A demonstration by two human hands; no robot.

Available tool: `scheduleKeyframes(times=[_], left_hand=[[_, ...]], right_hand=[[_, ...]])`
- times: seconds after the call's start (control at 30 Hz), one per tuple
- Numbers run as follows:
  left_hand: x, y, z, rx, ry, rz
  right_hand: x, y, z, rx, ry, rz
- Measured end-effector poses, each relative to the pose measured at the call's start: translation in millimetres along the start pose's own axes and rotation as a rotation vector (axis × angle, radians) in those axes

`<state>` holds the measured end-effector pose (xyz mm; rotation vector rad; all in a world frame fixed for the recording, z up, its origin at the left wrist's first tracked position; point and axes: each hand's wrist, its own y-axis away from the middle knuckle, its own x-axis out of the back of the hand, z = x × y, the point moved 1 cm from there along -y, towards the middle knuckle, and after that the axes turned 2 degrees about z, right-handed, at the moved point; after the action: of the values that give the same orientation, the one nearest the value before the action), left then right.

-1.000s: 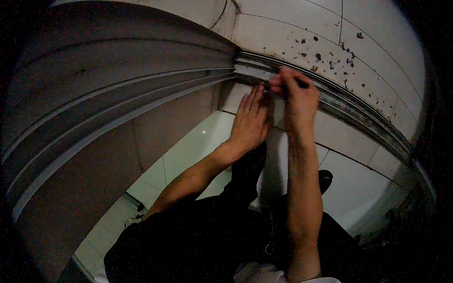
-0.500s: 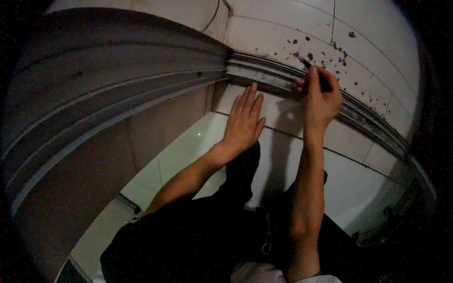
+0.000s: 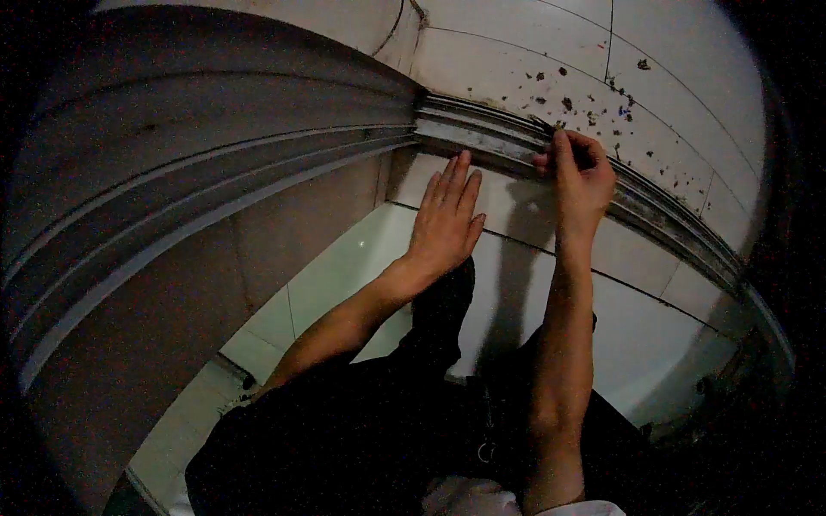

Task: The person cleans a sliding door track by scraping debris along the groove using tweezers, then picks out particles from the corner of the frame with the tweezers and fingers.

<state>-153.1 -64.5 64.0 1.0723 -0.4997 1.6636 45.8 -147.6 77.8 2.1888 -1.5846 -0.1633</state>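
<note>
My right hand (image 3: pixel 585 176) is closed in a pinch on a thin dark tool (image 3: pixel 542 125), whose exact kind is too dim to make out. Its tip points left over the grooves of a metal sliding-door track (image 3: pixel 486 136). Stretched out flat, my left hand (image 3: pixel 443 215) has its fingers slightly apart and grips nothing. Its fingertips reach the near side of the track, over the pale tiles. Dark crumbs of dirt (image 3: pixel 566 103) lie scattered on the tiles beyond the track.
At left, a large dark door panel (image 3: pixel 215 172) with ribbed edges meets the track's far end. Pale wall or floor tiles (image 3: pixel 508 52) stretch behind the track. My dark-clothed legs (image 3: pixel 361 430) fill the lower middle, above light floor tiles (image 3: pixel 344 267).
My right hand has shifted slightly left and down, bringing the tool's tip from over the dirt crumbs back to the track. My left hand stays in place.
</note>
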Motion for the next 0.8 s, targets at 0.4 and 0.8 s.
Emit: scheduleKeyframes(times=[0.4, 0.8], left_hand=[[2, -1, 0, -0.010, 0.000, 0.002], [56, -83, 20, 0.618, 1.180, -0.064]], right_hand=[[25, -2, -54, -0.052, 0.149, 0.071], [14, 15, -43, 0.083, 0.019, -0.012]])
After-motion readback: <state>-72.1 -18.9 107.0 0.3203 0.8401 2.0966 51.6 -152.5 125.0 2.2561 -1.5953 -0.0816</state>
